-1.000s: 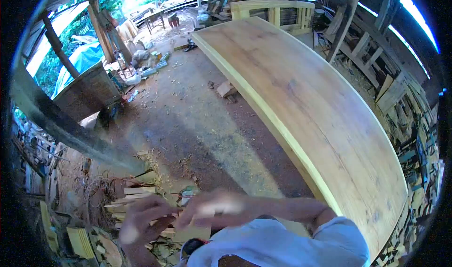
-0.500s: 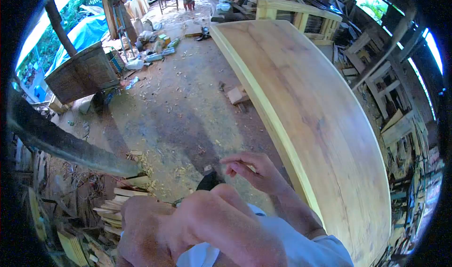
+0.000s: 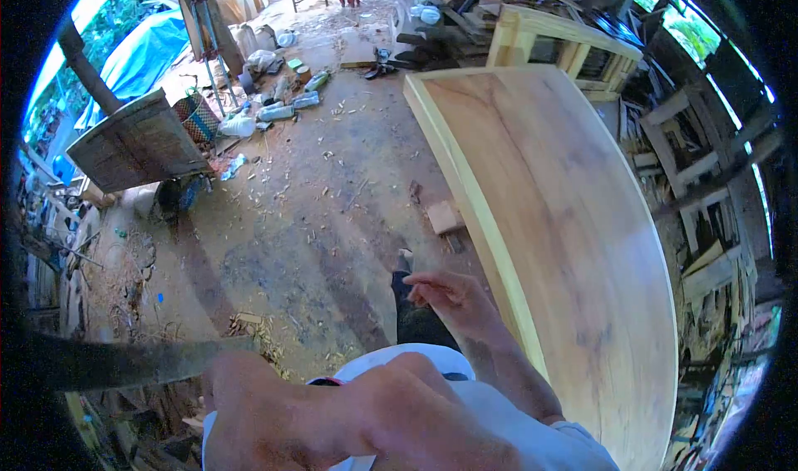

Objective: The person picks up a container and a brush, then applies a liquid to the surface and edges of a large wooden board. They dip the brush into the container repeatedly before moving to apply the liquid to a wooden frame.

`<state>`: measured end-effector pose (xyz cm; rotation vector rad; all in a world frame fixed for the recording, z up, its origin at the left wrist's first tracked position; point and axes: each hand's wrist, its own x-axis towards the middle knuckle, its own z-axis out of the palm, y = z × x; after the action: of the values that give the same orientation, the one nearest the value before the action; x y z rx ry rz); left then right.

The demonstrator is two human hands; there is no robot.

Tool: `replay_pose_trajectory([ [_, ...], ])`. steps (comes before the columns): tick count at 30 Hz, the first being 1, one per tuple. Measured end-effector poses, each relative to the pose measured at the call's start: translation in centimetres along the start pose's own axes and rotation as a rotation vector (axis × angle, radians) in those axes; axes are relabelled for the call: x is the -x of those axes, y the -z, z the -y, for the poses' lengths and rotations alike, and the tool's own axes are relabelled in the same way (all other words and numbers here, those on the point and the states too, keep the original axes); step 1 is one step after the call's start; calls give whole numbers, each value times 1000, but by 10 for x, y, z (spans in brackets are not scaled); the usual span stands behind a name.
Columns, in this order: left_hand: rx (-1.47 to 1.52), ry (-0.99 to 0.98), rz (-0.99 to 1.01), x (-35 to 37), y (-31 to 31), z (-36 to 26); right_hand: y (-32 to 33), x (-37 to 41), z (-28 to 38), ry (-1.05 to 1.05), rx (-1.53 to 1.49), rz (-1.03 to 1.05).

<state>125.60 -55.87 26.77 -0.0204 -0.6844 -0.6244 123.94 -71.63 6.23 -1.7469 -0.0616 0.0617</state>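
My right hand (image 3: 449,292) hangs in front of my body, its fingers loosely bent and partly apart, with nothing visible in them. It is left of the near part of a large, smooth wooden slab (image 3: 573,221) and does not touch it. My left hand (image 3: 349,409) looms large and blurred at the bottom, very close to the camera, in front of my pale shirt (image 3: 499,404). Its fingertips are hidden, so what it holds, if anything, cannot be made out. One dark trouser leg (image 3: 411,313) shows below my right hand.
A wood block (image 3: 445,217) lies beside the slab on the dirt floor (image 3: 291,246), among shavings. Behind the slab stands a wooden frame (image 3: 565,51). A panel (image 3: 137,143), a woven basket (image 3: 197,118) and bottles (image 3: 278,112) are at left. A beam (image 3: 141,363) crosses the lower left.
The view has shifted, so the slab and floor items sit lower and the left beam has swung lower. My foot and trouser leg now show more. My right hand's fingers are slightly more curled.
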Motion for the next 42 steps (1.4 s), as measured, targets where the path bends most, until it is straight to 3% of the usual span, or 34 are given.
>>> replay_pose_trajectory([
  [1,41,-100,133,-20,28,-5,11,-25,-11,6,0,15],
  [2,27,-112,132,-41,57,-18,22,-51,-20,-28,-54,-8],
  [4,-447,-124,505,-91,104,-50,51,-109,-25,-44,-107,-9],
  [5,-469,-125,508,-113,110,-55,66,-140,-26,-28,3,-14],
  [7,-65,12,29,-154,115,-59,88,-200,-19,-2,95,-20],
  [11,-36,-62,177,-236,185,-82,122,-319,2,-33,20,40],
  [13,-54,-406,224,-266,222,-88,132,-378,2,-33,-4,89],
  [14,-73,-423,210,-278,243,-100,134,-401,0,-19,16,131],
  [18,-786,7,362,-332,336,-207,141,-507,-27,86,137,238],
  [19,-868,-10,345,-333,353,-227,144,-531,-32,76,99,229],
  [22,-1202,41,-192,-344,408,-284,161,-611,-77,-34,81,116],
  [23,-1229,28,-188,-361,423,-304,169,-635,-91,-14,74,75],
  [25,-1119,45,-364,-402,461,-336,188,-695,-110,5,71,21],
  [28,-1222,96,-399,-465,515,-373,217,-774,-130,-130,112,-55],
  [30,-1043,185,-367,-493,562,-384,237,-803,-145,1,206,-159],
  [32,-982,216,-448,-529,599,-392,249,-830,-121,-22,177,-216],
  [35,-1011,317,-407,-570,663,-414,289,-882,-149,-77,298,-306],
  [37,-1037,345,-443,-596,715,-424,330,-935,-168,-224,401,-176],
  [39,-980,262,-662,-616,763,-432,377,-1004,-235,-216,362,-156],
  [40,-974,261,-664,-626,786,-434,401,-1040,-262,-194,317,-120],
  [42,-967,150,-925,-650,832,-435,452,-1132,-275,-221,370,-84],
])
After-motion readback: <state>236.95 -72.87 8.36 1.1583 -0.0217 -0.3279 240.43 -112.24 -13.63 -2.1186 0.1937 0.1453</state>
